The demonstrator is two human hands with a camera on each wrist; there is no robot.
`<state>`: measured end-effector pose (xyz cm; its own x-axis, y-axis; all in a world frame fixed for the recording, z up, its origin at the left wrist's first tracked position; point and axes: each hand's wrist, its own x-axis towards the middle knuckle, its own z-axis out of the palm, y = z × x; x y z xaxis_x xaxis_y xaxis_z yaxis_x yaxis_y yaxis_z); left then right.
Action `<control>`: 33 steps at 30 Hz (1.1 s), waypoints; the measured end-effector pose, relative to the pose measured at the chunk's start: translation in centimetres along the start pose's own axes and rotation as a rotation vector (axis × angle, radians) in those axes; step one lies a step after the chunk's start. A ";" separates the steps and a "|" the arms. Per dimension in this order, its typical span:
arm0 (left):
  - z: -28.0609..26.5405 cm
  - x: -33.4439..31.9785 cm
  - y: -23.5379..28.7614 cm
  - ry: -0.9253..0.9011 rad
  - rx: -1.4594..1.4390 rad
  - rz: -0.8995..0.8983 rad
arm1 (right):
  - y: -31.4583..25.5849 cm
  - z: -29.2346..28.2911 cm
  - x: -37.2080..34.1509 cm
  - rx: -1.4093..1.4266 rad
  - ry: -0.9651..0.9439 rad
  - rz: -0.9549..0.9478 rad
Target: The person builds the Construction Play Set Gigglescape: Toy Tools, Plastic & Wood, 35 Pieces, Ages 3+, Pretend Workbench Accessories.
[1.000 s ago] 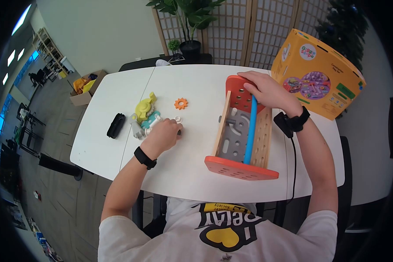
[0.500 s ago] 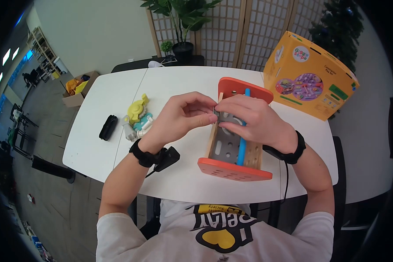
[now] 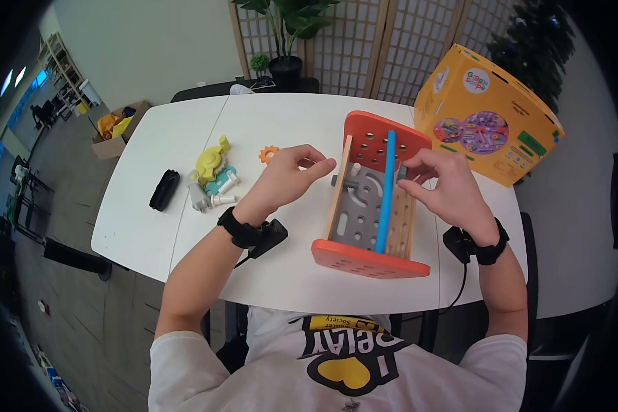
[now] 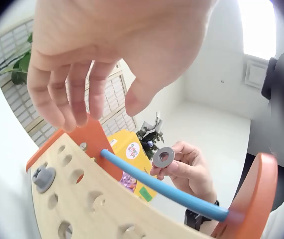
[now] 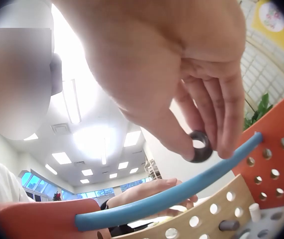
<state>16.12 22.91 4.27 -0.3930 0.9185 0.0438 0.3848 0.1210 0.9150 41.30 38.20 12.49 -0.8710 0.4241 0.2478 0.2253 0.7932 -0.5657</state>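
Note:
A toy toolbox with red end panels (image 3: 371, 261), wooden sides (image 3: 339, 189) and a blue rod handle (image 3: 384, 206) stands on the table. Through its left wooden side runs a grey bolt (image 4: 43, 179), whose shank shows inside the box. My right hand (image 3: 453, 185) pinches a grey ring-shaped nut (image 4: 156, 159) between thumb and fingers, over the right side beyond the blue rod. Just outside the left side, my left hand (image 3: 288, 180) hovers with loosely bent fingers and holds nothing. A white peg (image 3: 356, 169) stands in the grey perforated base (image 3: 353, 213).
Left of the toolbox lie an orange gear (image 3: 268, 154), yellow (image 3: 211, 161) and teal (image 3: 220, 181) toy pieces, white pegs (image 3: 223, 200) and a black case (image 3: 164, 190). A yellow box (image 3: 491, 117) stands at the back right. A cable (image 3: 463, 281) hangs from the right wrist camera.
My left hand went from the small pieces to the toolbox's left side. My right hand left the red end panel, met the left hand there, then drew right with the nut.

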 end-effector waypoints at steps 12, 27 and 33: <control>2.6 0.7 -1.2 -0.069 0.069 -0.170 | 5.1 5.5 3.7 -0.011 -0.443 0.203; 3.0 0.3 -0.9 -0.029 0.042 -0.168 | 7.5 8.9 5.7 0.162 -0.545 0.148; 3.0 0.4 -1.2 -0.034 0.051 -0.146 | 8.0 9.3 5.5 0.288 -0.479 0.186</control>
<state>17.96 24.29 1.96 -0.4196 0.9018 -0.1030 0.3675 0.2726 0.8892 34.21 42.82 2.06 -0.9436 0.2466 -0.2210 0.3237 0.5454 -0.7731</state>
